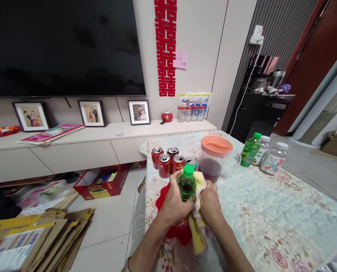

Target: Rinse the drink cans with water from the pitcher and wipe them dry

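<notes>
My left hand (175, 198) is wrapped round a green plastic bottle (187, 185) with a green cap, held upright over a red scalloped mat (182, 236). In my right hand (210, 200) is a yellow cloth (197, 230) with a purple edge, bunched against the bottle's right side. The cloth's lower end hangs down over the mat. Just behind the bottle stand several drink cans (165, 165), mostly red, with a teal can (191, 162) at their right. A clear pitcher (210, 166) with an orange lid and dark liquid stands beyond my right hand.
Another green bottle (250, 150) and two white-capped jars (274, 158) stand on the right of the flower-patterned tablecloth (270, 204). Behind is a white cabinet (72, 151) with framed photos and small jars. Flattened cardboard (43, 241) and a red box (102, 185) lie on the floor at left.
</notes>
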`<state>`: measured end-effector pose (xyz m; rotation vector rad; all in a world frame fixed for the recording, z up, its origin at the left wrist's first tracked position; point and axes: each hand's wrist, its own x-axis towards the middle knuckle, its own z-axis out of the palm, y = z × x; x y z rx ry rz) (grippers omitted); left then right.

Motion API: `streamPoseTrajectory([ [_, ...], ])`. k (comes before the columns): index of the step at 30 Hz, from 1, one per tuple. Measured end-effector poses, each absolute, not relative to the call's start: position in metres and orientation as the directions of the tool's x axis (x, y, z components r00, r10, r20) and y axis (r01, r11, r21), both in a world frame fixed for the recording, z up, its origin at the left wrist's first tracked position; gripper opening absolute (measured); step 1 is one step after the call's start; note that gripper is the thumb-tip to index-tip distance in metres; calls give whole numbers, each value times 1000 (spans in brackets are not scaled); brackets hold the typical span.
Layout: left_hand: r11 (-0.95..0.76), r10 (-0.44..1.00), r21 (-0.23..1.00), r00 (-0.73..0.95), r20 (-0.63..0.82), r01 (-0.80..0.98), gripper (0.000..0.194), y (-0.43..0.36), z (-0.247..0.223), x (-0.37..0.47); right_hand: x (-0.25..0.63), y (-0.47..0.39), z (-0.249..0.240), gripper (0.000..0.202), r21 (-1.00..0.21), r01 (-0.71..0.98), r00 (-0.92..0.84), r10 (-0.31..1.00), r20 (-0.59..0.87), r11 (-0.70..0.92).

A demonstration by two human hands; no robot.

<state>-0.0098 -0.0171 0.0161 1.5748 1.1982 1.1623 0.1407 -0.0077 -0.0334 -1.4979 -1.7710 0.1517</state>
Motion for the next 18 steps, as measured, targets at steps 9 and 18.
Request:
streamPoseTrajectory([
  [9,-244,964,952,150,218,184,74,-17,6,-12,132,-21,-21,30,-672,662,92,853,513,332],
  [18,-307,947,939,146,285,156,80,-18,-3,-9,118,-24,22,39,-640,530,152,680,717,557],
])
